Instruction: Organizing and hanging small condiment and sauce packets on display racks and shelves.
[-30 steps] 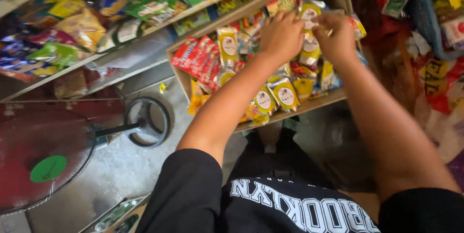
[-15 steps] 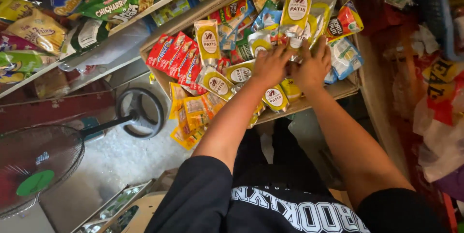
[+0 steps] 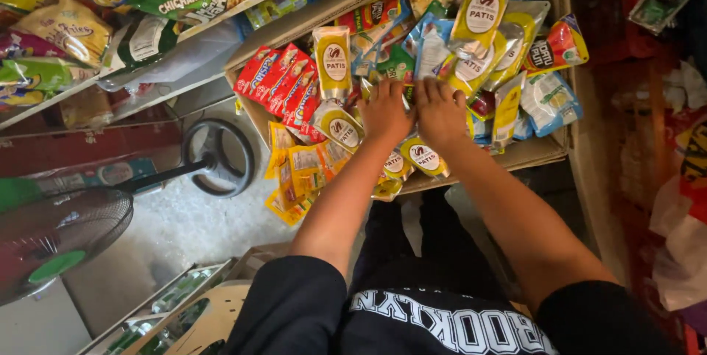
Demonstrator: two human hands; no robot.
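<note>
I count my two bare hands, left hand [image 3: 384,113] and right hand [image 3: 440,112], four glossy red foil sachets [image 3: 283,88] in a row, and one dark round-based pedestal fan [image 3: 59,228].

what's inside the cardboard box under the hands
The cardboard box holds heaped sachets: yellow pouches, red packets, blue packs. The left hand and right hand rest on the heap, covering what lies beneath; the box floor is hidden.

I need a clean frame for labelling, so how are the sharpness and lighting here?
Head view: the hands, left hand and right hand, and the yellow sachets are sharp and evenly lit; the right edge falls into dark shadow; the fan looks slightly soft.
</note>
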